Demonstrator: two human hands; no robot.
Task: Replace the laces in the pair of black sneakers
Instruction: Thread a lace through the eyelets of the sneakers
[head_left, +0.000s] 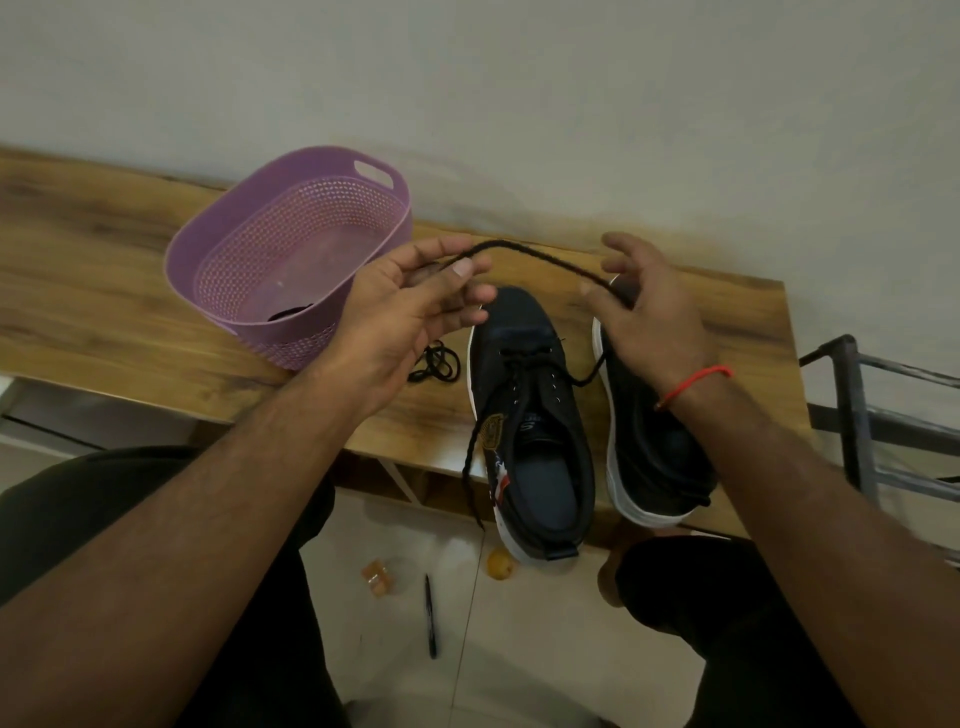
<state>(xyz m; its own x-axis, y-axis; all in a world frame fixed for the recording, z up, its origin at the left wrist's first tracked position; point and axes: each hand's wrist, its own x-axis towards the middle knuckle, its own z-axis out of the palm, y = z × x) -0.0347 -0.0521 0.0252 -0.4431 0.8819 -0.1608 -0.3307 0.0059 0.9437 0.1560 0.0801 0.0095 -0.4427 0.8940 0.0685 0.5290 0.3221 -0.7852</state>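
Two black sneakers with white soles lie side by side on the wooden table, toes away from me. The left sneaker has a black lace threaded through its lowest eyelets. One lace end arcs above the toes, pinched by my left hand and by my right hand. The other end hangs over the table's front edge. My right forearm covers part of the right sneaker.
A purple perforated basket stands left of the shoes with something dark in its bottom. A coiled black lace lies between basket and left sneaker. On the floor below are a pen, a small orange item and a yellow ball. A metal rack stands at right.
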